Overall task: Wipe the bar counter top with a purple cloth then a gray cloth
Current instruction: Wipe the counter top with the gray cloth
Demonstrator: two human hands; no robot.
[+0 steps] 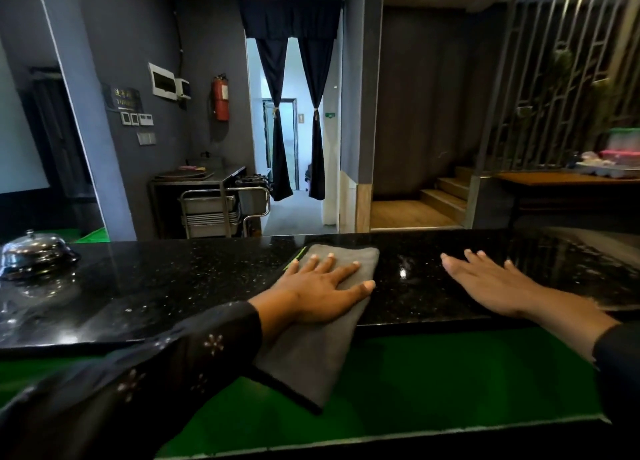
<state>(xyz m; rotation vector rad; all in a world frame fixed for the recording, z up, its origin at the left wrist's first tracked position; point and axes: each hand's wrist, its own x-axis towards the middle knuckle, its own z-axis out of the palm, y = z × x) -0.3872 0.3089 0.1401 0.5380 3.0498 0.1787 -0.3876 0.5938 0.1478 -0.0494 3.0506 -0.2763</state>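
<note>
A gray cloth lies across the black speckled bar counter top, with its near part hanging over the counter's front edge. My left hand presses flat on the cloth's upper part, fingers spread. My right hand rests flat on the bare counter to the right of the cloth, fingers apart and holding nothing. No purple cloth is in view.
A shiny metal bell dome sits on the counter at the far left. Below the counter's front edge runs a green lower surface. Beyond the counter are a steel cart, a curtained doorway and wooden steps.
</note>
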